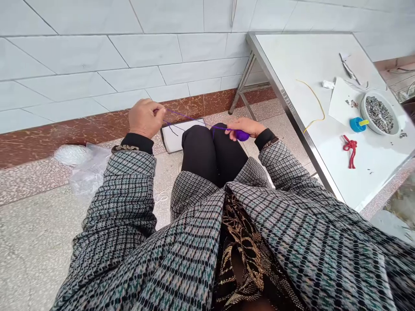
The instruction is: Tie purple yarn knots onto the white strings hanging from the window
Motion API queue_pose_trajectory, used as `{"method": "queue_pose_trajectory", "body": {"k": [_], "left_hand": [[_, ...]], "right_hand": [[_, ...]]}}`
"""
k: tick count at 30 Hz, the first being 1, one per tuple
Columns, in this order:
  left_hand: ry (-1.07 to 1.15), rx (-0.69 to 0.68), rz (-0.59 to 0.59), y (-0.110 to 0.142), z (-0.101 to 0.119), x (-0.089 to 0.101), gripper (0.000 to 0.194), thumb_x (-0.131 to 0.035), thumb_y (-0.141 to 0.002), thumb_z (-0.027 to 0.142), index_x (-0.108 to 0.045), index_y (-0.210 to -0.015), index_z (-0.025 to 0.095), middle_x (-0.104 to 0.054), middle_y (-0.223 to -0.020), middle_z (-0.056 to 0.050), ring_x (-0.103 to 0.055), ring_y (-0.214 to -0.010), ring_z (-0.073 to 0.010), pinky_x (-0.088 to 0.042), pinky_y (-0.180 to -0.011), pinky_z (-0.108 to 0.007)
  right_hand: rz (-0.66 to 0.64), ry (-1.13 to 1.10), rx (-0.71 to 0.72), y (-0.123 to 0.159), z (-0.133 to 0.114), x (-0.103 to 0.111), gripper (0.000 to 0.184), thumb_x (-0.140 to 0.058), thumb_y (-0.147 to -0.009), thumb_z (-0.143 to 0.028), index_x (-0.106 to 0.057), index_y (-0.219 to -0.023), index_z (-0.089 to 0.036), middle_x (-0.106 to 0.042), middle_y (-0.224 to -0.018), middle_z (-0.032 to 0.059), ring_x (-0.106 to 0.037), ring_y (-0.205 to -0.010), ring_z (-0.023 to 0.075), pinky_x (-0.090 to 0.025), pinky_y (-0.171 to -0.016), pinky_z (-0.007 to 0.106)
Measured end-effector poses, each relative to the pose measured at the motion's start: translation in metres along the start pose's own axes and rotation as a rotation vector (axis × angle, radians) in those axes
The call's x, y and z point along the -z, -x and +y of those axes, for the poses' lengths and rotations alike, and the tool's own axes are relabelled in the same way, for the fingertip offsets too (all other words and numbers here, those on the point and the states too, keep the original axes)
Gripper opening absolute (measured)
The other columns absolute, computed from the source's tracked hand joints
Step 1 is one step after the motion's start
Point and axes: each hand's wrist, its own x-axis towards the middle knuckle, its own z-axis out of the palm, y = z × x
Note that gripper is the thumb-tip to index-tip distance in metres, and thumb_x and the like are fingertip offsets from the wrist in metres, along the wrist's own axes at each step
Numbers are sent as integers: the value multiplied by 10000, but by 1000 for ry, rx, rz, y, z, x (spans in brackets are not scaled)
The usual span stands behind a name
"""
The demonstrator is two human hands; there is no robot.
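A purple cord (pixel 181 114) stretches above the knees between my two hands. At the left, my left hand (pixel 145 116) pinches one stretch of it between thumb and fingers, and a dark loose end hangs just below. My right hand (pixel 245 128) is closed round a small purple ball of cord (pixel 242 135), with a strand leaving its fingertips toward the left. Part of the ball is hidden under the palm. Beneath the cord, a white board with a dark rim (pixel 171 139) lies on the floor, partly covered by the knees.
A white metal-edged table (pixel 282 56) stands at the right. On it are a bowl of sunflower seeds or husks (pixel 382 114), a blue-and-yellow object (pixel 358 124), a red knotted cord (pixel 350 150) and a yellow cord (pixel 316 99). White cord in a plastic bag (pixel 87 166) lies on the floor left.
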Motion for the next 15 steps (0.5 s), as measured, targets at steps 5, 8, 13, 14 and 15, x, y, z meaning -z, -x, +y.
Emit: {"method": "queue_pose_trajectory", "body": {"k": [5,8,13,14,15], "left_hand": [[-1,149,192,-1,-6,22,145,-648,-859,106,-576,-748,166,-532,-809,-38,-570,-969,-224,-481,-1095,-405],[-2,205,243,2,-15,30,167,-634,-848,81,-559,-729,172,-481,-776,-23,-561,-913,-215,-498,-1067,-411],[14,230,269,10,-21,37,196,-645,-819,79,-526,-704,183,-451,-761,-17,-560,-896,-224,-504,-1039,-433],[25,226,294,12,-20,39,202,-640,-821,73,-518,-704,185,-447,-758,-16,-565,-900,-224,-500,-1041,-429],[36,217,329,13,-18,42,209,-630,-824,64,-511,-705,187,-440,-753,-13,-570,-902,-223,-494,-1043,-424]], "right_hand": [[-154,-92,144,21,0,17,358,-831,-934,-366,-734,-742,-81,-619,-552,18,-584,-511,119,-471,-513,204],[-134,-224,248,26,4,17,491,-850,-916,-436,-618,-621,-120,-567,-526,-4,-557,-491,117,-476,-516,224],[-163,-244,160,29,2,12,566,-777,-986,-409,-513,-560,-145,-529,-532,6,-519,-488,116,-484,-541,254],[-144,-251,176,30,-1,11,562,-750,-1010,-381,-508,-560,-147,-526,-534,6,-519,-491,118,-478,-537,252],[-117,-255,208,30,-5,11,553,-725,-1029,-350,-510,-562,-148,-525,-536,5,-524,-493,120,-470,-530,245]]}}
